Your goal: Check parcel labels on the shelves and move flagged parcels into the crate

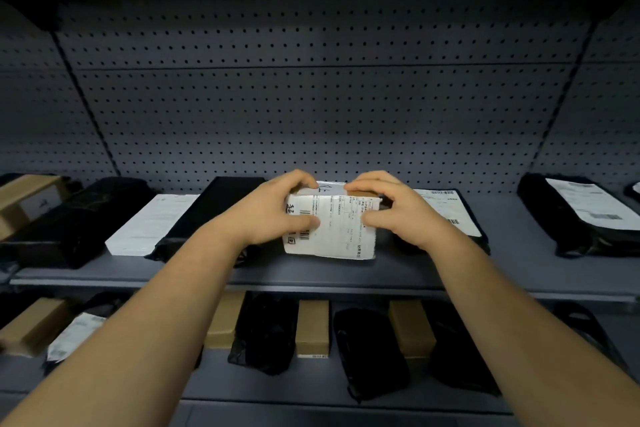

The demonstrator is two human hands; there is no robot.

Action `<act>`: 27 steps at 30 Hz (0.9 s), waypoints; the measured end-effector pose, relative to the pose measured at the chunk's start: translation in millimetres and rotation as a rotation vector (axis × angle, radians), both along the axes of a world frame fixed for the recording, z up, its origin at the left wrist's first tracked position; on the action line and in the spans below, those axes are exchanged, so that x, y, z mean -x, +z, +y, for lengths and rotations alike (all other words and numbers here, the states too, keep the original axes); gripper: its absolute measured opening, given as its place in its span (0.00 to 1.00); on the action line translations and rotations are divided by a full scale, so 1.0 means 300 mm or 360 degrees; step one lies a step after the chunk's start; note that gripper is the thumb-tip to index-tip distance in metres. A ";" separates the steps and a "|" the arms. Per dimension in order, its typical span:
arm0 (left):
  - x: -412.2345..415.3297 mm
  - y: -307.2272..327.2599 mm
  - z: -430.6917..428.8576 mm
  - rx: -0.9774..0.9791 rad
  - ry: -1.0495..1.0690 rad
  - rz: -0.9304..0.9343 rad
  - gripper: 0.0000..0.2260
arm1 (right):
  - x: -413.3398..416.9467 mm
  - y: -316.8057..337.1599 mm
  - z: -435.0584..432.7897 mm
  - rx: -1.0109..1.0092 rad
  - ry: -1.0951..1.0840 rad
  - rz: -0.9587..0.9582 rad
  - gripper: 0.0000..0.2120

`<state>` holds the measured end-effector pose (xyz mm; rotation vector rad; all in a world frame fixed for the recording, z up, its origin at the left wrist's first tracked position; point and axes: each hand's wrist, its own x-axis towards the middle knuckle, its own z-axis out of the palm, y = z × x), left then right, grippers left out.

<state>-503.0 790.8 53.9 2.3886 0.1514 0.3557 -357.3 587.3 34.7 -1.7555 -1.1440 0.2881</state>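
At upper shelf (450,274), centre front: one parcel (334,229), a small brown box wrapped in a white label, printed face tilted toward the camera. Left hand (273,210) grips its left end, thumb on the label, fingers curled over the top edge. Right hand (401,213) grips the right end likewise. Whether the parcel rests on the shelf cannot be told. Flanking it, lying flat: black bags (79,218), white box (149,225). Lower shelf (277,388): brown boxes (312,326) among more black bags. Behind: pegboard (311,97).
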 end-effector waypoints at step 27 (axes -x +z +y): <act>0.064 -0.158 -0.040 0.1035 0.0601 -0.0689 0.06 | 0.108 -0.091 0.151 -0.0377 -0.0030 0.0911 0.23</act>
